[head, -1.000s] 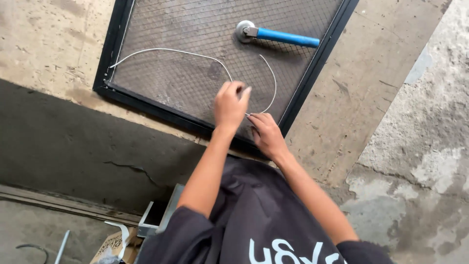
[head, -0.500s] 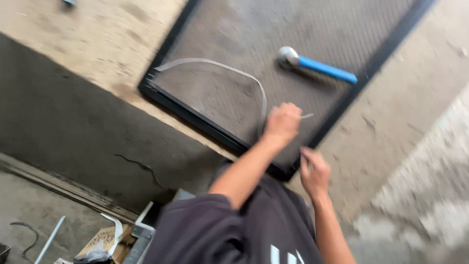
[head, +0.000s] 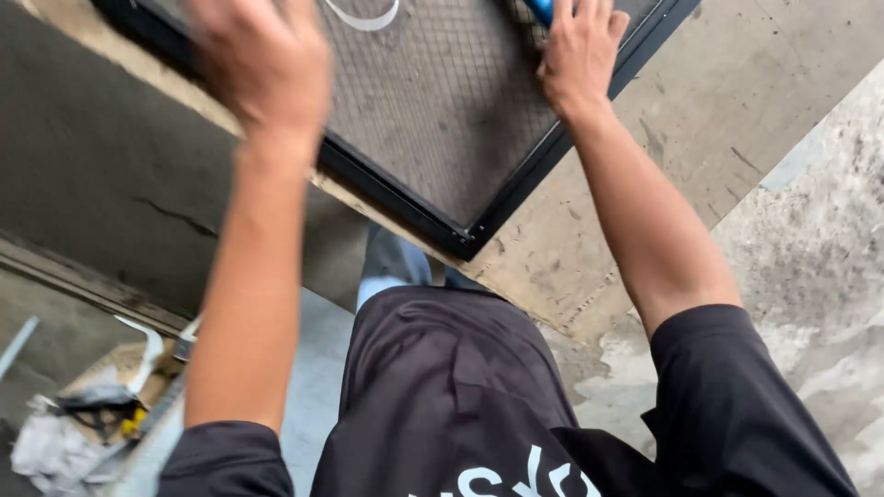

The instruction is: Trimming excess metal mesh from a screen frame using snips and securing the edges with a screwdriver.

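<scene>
Black-framed mesh screen lying flat on the concrete table. Right hand now up at the screen's far right edge, fingers spread flat beside the blue-handled tool, no longer down at the near corner. Left hand raised over the screen's left side, blurred, probably open. White cord loose on the mesh between them.

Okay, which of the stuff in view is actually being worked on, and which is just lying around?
In use:
- black-framed mesh screen, under both hands
- blue-handled tool, at the right hand
- pale cord on the mesh, near the blurred left hand

Lying about:
- crumpled paper and scraps on the floor, lower left
</scene>
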